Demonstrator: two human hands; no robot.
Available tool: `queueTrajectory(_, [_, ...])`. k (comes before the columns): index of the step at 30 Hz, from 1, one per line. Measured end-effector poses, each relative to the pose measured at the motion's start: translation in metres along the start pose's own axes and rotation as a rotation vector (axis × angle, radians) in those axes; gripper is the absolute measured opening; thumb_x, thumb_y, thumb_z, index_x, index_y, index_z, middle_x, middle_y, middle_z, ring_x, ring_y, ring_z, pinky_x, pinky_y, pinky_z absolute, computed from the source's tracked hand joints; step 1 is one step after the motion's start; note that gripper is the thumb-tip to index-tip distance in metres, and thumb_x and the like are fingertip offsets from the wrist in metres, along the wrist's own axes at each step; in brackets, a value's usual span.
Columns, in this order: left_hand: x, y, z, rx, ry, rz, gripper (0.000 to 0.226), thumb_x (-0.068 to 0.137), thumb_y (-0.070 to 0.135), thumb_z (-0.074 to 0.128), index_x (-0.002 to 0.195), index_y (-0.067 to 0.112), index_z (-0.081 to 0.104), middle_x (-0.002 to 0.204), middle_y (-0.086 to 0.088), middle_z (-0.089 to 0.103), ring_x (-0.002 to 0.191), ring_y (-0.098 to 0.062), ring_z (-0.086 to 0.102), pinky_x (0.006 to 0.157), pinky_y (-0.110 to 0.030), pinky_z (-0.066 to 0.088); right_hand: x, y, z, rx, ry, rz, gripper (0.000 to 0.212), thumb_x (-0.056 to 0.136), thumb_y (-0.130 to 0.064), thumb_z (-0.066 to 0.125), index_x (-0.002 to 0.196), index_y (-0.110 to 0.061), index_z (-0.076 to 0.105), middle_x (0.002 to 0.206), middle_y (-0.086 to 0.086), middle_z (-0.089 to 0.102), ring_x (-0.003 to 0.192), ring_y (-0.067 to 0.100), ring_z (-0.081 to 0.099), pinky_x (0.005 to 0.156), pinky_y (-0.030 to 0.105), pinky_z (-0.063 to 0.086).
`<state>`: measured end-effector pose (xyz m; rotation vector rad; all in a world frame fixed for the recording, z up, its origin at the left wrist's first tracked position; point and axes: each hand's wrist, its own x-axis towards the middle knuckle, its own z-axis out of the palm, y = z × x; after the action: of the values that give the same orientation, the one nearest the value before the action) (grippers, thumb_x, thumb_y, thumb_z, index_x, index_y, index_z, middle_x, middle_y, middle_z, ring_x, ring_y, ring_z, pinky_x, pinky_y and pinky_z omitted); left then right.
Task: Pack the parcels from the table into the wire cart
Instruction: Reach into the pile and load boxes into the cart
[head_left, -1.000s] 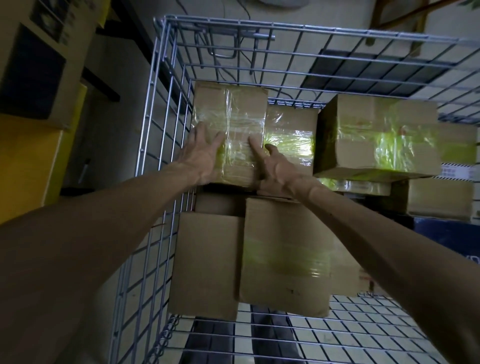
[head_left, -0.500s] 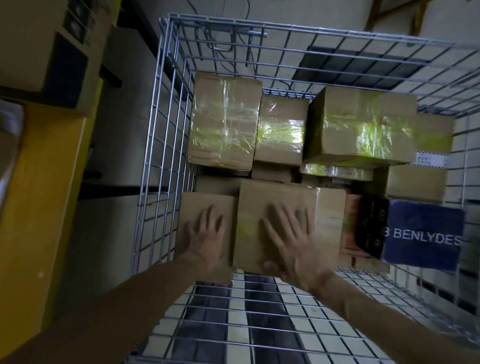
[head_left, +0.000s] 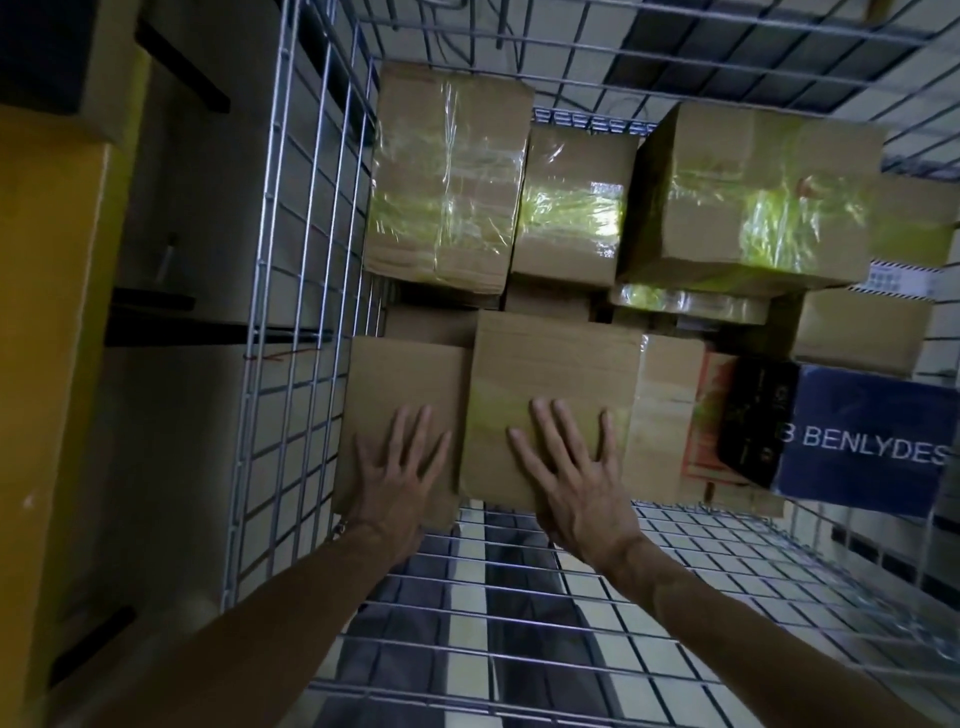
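- Already the wire cart (head_left: 291, 312) holds a good many parcels. Three taped boxes (head_left: 571, 208) stand in a row along its far wall, on top of a lower layer, and a blue box (head_left: 857, 441) sits at the right.
- Nearer the person, a left box (head_left: 405, 374) and a middle box (head_left: 556, 364), both plain cardboard, stand side by side and touching, the first against the left wall.
- The left hand (head_left: 395, 483) lies flat on the left box with its fingers spread.
- The right hand (head_left: 576, 488) lies flat and spread on the middle box.
- Neither hand grips anything; they seem to be pressing the two boxes snug into their places.
- Bare mesh floor (head_left: 571, 623) shows on the near side, so there is room for more.
- No table is in view, so I cannot tell how many parcels are left to bring. Judging by the stacks, the packing is well along, but it cannot be called finished.
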<state>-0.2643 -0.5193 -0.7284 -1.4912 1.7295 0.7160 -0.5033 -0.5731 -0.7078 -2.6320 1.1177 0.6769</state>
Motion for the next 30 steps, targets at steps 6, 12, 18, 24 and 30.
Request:
queueTrajectory(6, [0.016, -0.009, -0.02, -0.003, 0.083, -0.004, 0.145, 0.074, 0.064, 0.072, 0.131, 0.015, -0.052, 0.146, -0.021, -0.048, 0.144, -0.046, -0.024, 0.11, -0.075, 0.013, 0.014, 0.016, -0.008, -0.019, 0.082, -0.031, 0.123, 0.061, -0.056, 0.081, 0.158, -0.022, 0.013, 0.163, 0.022, -0.002, 0.151, 0.039, 0.0, 0.111, 0.07, -0.014])
queueTrajectory(12, [0.04, -0.022, -0.054, -0.044, 0.101, 0.016, 0.142, 0.07, 0.05, 0.082, 0.139, 0.026, -0.04, 0.153, -0.014, -0.041, 0.146, -0.038, -0.026, 0.112, -0.072, 0.01, 0.014, 0.024, -0.01, 0.003, 0.082, -0.05, 0.127, 0.06, -0.056, 0.083, 0.158, -0.024, 0.008, 0.163, 0.021, -0.009, 0.151, 0.039, -0.001, 0.112, 0.07, -0.009])
queueTrajectory(18, [0.039, -0.024, -0.054, -0.016, 0.102, 0.024, 0.144, 0.069, 0.054, 0.082, 0.14, 0.026, -0.041, 0.148, -0.014, -0.047, 0.145, -0.038, -0.028, 0.113, -0.071, 0.007, 0.015, 0.015, -0.011, 0.0, 0.041, 0.003, 0.126, 0.063, -0.059, 0.079, 0.158, -0.024, 0.004, 0.163, 0.021, -0.009, 0.151, 0.039, 0.001, 0.112, 0.07, -0.007])
queueTrajectory(24, [-0.013, -0.031, -0.093, -0.115, 0.057, 0.122, 0.136, 0.072, 0.042, 0.084, 0.152, 0.028, -0.024, 0.156, -0.012, -0.036, 0.148, -0.032, -0.021, 0.118, -0.065, 0.003, 0.004, 0.01, -0.038, 0.005, -0.077, 0.055, 0.133, 0.061, -0.068, 0.074, 0.157, -0.02, -0.005, 0.162, 0.022, -0.003, 0.15, 0.036, 0.006, 0.114, 0.066, -0.002])
queueTrajectory(30, [-0.108, -0.06, -0.139, -0.291, 0.237, 0.179, 0.121, 0.076, 0.041, 0.082, 0.157, 0.029, -0.008, 0.16, -0.007, -0.027, 0.152, -0.026, -0.007, 0.123, -0.046, -0.001, -0.041, 0.001, -0.143, 0.368, -0.101, 0.259, 0.119, 0.075, -0.062, 0.072, 0.158, -0.025, -0.004, 0.164, 0.016, -0.003, 0.151, 0.033, 0.006, 0.121, 0.05, 0.007])
